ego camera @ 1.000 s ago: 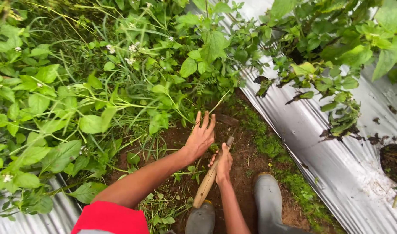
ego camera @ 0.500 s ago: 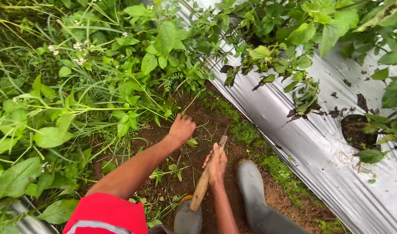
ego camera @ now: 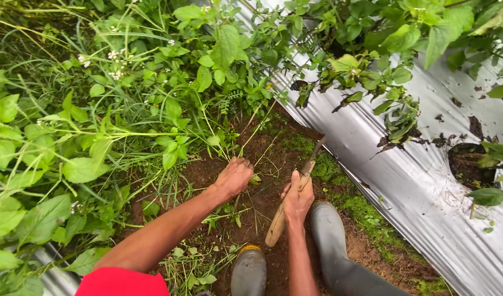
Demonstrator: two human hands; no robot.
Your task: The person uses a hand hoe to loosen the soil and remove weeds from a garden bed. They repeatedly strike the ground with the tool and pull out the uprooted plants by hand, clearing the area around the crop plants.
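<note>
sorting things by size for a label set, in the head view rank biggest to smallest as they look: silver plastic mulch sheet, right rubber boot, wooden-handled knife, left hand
1. silver plastic mulch sheet
2. right rubber boot
3. wooden-handled knife
4. left hand

The knife looks longer but thinner than the hand, so their order is unsure.

I see the reddish-brown soil point(ego camera: 262, 164) as the darkest patch, and around it everything else takes its colour. Left of the soil, the weeds point(ego camera: 98, 137) are bright green with tiny white flowers. Right of it, the plastic sheet point(ego camera: 427, 181) is shiny silver-grey, streaked with dirt. Below the soil, the boots point(ego camera: 334, 252) are dull grey, one rimmed yellow, the sleeve point(ego camera: 122, 282) red, the tool handle point(ego camera: 277, 225) pale tan.
</note>
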